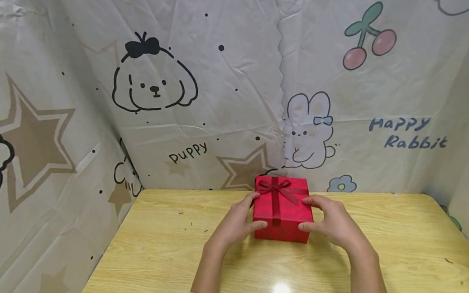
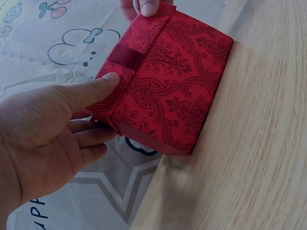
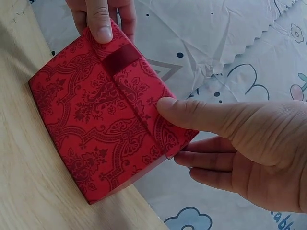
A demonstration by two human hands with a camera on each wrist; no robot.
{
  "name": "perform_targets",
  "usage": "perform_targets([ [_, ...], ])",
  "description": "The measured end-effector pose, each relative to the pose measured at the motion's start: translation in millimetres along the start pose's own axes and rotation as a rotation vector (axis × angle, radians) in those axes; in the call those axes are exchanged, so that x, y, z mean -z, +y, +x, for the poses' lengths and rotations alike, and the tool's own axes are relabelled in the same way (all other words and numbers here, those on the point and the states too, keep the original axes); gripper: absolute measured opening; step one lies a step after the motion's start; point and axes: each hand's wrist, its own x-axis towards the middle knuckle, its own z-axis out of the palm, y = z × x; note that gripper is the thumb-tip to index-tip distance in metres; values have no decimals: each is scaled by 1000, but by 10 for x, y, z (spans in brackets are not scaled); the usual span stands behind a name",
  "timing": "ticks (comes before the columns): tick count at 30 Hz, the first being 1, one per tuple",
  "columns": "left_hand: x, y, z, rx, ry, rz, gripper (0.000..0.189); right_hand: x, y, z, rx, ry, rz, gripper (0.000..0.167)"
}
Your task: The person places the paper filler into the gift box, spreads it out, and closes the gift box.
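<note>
A red gift box [image 1: 294, 214] with a dark red ribbon bow [image 1: 276, 187] on its lid sits near the back of the wooden table. Its front, seen in both wrist views, has a dark floral pattern. My left hand [image 1: 236, 222] grips the lid [image 2: 136, 43] at its left side, thumb on the front rim and fingers along the side. At the opposite side, my right hand [image 1: 337, 221] holds the lid the same way, its thumb [image 3: 182, 112] on the front rim. Whether the lid is raised at all, I cannot tell.
The wooden table [image 1: 156, 261] meets a pale printed cloth [image 1: 230, 83] just behind the box. More cloth walls [image 1: 51, 213] close in the left and right sides. Small dark specks lie on the tabletop.
</note>
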Motion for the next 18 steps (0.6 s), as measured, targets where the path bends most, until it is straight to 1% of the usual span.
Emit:
perform_targets([
  [6, -42, -27, 10, 3, -8, 2, 84, -40, 51, 6, 1, 1, -7, 67],
  [13, -69, -58, 16, 3, 2, 6, 83, -77, 98, 22, 13, 8, -3, 65],
  [15, -75, -72, 14, 7, -2, -9, 84, -75, 96, 18, 8, 0, 3, 65],
  [18, -69, -137, 2, 16, -27, -57, 90, -59, 98, -10, -15, -34, 14, 67],
])
